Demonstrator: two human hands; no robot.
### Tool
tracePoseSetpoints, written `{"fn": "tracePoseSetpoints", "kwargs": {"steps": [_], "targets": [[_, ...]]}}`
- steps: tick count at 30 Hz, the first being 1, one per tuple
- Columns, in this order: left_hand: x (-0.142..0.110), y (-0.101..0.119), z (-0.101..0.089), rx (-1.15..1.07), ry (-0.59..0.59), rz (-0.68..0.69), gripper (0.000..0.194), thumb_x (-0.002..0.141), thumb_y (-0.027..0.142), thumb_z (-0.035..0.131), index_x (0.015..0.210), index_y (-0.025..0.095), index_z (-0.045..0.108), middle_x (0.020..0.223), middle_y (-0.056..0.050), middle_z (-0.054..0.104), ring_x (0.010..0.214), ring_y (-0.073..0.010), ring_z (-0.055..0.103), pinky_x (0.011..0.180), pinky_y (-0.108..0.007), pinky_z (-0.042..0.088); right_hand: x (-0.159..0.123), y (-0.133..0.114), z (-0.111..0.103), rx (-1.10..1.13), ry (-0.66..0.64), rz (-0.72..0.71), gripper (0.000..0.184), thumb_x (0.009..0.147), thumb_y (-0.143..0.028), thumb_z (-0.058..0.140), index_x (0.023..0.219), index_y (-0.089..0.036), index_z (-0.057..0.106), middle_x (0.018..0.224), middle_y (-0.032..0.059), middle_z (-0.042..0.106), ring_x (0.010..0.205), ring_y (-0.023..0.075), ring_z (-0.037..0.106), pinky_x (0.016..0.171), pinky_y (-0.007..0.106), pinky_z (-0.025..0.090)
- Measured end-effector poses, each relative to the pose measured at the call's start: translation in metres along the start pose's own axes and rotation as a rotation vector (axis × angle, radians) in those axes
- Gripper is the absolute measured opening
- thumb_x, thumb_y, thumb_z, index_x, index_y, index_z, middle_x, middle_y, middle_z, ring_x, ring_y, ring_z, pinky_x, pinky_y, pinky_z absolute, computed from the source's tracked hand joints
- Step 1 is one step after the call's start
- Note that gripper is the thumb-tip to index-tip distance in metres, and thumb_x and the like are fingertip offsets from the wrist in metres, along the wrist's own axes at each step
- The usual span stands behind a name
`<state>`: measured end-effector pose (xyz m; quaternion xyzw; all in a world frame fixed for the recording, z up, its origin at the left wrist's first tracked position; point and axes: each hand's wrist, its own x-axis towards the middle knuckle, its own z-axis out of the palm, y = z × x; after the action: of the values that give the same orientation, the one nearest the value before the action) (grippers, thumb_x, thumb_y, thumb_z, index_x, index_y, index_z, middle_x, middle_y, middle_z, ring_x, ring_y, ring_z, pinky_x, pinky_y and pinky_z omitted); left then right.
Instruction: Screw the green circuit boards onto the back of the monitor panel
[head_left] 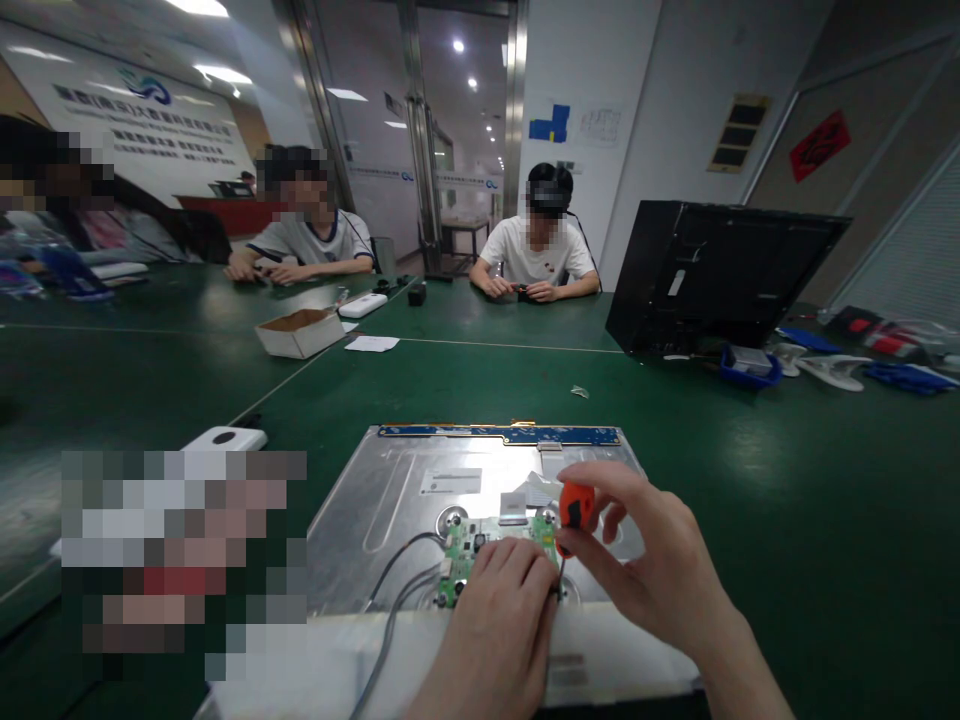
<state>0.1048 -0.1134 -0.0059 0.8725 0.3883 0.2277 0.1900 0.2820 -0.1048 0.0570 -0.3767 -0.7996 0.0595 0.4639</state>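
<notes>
Between the thumb and fingers of my right hand (pixel 652 560) is an orange and black screwdriver (pixel 576 505), roughly upright. Its thin shaft points down at the right edge of a green circuit board (pixel 469 535). My left hand (pixel 506 590) rests over the board, fingers bent and close together beside the shaft; what its fingertips hold, if anything, is hidden. The board sits on the silver metal back of a flat display panel (pixel 367 500). Grey cables (pixel 397 615) run from its left side. A blue circuit strip (pixel 480 433) lines the panel's far edge.
A black monitor-like housing (pixel 720 280) stands at the right, near a blue tray (pixel 750 367). An open white box (pixel 300 332) and a paper slip (pixel 372 343) lie farther left. People sit across the green table (pixel 465 375). A white device (pixel 232 438) lies left of the panel.
</notes>
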Motion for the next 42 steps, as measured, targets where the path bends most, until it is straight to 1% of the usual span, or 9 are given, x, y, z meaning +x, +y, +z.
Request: {"fn": "tracePoseSetpoints", "kwargs": {"steps": [3, 5, 11, 17, 21, 26, 33, 37, 42], "targets": [[0.0008, 0.0003, 0.0000, -0.006, -0.006, -0.004, 0.021, 0.090, 0.004, 0.043, 0.099, 0.019, 0.055, 0.106, -0.008, 0.062, 0.099, -0.0289, 0.055, 0.090, -0.050, 0.046, -0.0020, -0.0011, 0.0006, -0.006, -0.005, 0.038, 0.039, 0.090, -0.014, 0.059, 0.127, -0.024, 0.048, 0.092, 0.0011, 0.069, 0.064, 0.0128, 0.061, 0.053, 0.023, 0.052], [0.0010, 0.0005, 0.0002, -0.011, -0.009, -0.009, 0.021, 0.090, 0.003, 0.044, 0.099, 0.019, 0.055, 0.106, -0.008, 0.062, 0.099, -0.0289, 0.054, 0.090, -0.050, 0.045, -0.0027, -0.0023, 0.0006, 0.002, -0.004, 0.047, 0.042, 0.089, -0.012, 0.058, 0.128, -0.024, 0.047, 0.094, 0.0017, 0.069, 0.064, 0.0126, 0.060, 0.054, 0.024, 0.052], [0.0004, -0.0002, 0.0016, -0.014, -0.010, -0.004, 0.021, 0.090, 0.003, 0.044, 0.099, 0.019, 0.055, 0.106, -0.008, 0.061, 0.098, -0.0287, 0.054, 0.089, -0.049, 0.045, -0.0014, -0.0023, 0.0000, 0.075, -0.014, 0.031, 0.049, 0.087, -0.007, 0.056, 0.131, -0.024, 0.047, 0.113, 0.0072, 0.066, 0.072, 0.0136, 0.061, 0.054, 0.024, 0.052], [0.0002, 0.0008, -0.0002, -0.016, -0.001, -0.008, 0.021, 0.090, 0.003, 0.044, 0.099, 0.019, 0.054, 0.106, -0.008, 0.061, 0.099, -0.0282, 0.054, 0.091, -0.049, 0.045, -0.0001, -0.0033, -0.0025, 0.080, -0.034, 0.028, 0.047, 0.089, -0.006, 0.054, 0.132, -0.026, 0.052, 0.124, 0.0080, 0.059, 0.081, 0.0145, 0.061, 0.062, 0.026, 0.054], [0.0004, 0.0015, -0.0002, 0.005, 0.003, -0.004, 0.021, 0.090, 0.004, 0.044, 0.099, 0.020, 0.055, 0.106, -0.008, 0.062, 0.099, -0.0287, 0.055, 0.090, -0.049, 0.046, -0.0001, -0.0026, -0.0017, 0.067, -0.033, 0.035, 0.045, 0.090, -0.008, 0.055, 0.131, -0.026, 0.052, 0.120, 0.0075, 0.059, 0.077, 0.0140, 0.060, 0.061, 0.027, 0.055], [0.0000, 0.0006, 0.0012, 0.016, 0.020, 0.010, 0.021, 0.090, 0.005, 0.044, 0.099, 0.020, 0.056, 0.105, -0.008, 0.062, 0.097, -0.0289, 0.056, 0.087, -0.048, 0.047, -0.0016, 0.0011, 0.0011, 0.068, 0.004, 0.019, 0.040, 0.089, -0.014, 0.064, 0.124, -0.026, 0.051, 0.108, 0.0046, 0.065, 0.070, 0.0125, 0.059, 0.053, 0.023, 0.051], [0.0002, 0.0007, 0.0008, 0.023, 0.006, 0.014, 0.021, 0.089, 0.003, 0.044, 0.098, 0.019, 0.055, 0.104, -0.008, 0.063, 0.096, -0.0285, 0.056, 0.087, -0.048, 0.048, -0.0057, -0.0018, 0.0008, 0.029, 0.015, 0.056, 0.048, 0.086, -0.011, 0.060, 0.130, -0.025, 0.046, 0.104, 0.0047, 0.070, 0.067, 0.0136, 0.062, 0.056, 0.026, 0.053], [0.0014, -0.0009, 0.0020, 0.023, 0.014, 0.006, 0.021, 0.088, 0.003, 0.045, 0.096, 0.020, 0.054, 0.104, -0.008, 0.063, 0.096, -0.0283, 0.057, 0.087, -0.047, 0.048, -0.0052, -0.0015, -0.0001, 0.072, -0.002, 0.050, 0.052, 0.084, -0.009, 0.059, 0.132, -0.025, 0.045, 0.117, 0.0087, 0.068, 0.073, 0.0147, 0.064, 0.056, 0.026, 0.053], [0.0011, -0.0016, 0.0035, 0.022, 0.022, 0.022, 0.020, 0.089, 0.003, 0.045, 0.097, 0.020, 0.054, 0.103, -0.007, 0.062, 0.096, -0.0285, 0.056, 0.086, -0.048, 0.048, -0.0038, -0.0012, -0.0016, 0.141, -0.011, 0.023, 0.052, 0.082, -0.004, 0.057, 0.129, -0.025, 0.048, 0.131, 0.0111, 0.061, 0.092, 0.0192, 0.065, 0.057, 0.025, 0.054]]}}
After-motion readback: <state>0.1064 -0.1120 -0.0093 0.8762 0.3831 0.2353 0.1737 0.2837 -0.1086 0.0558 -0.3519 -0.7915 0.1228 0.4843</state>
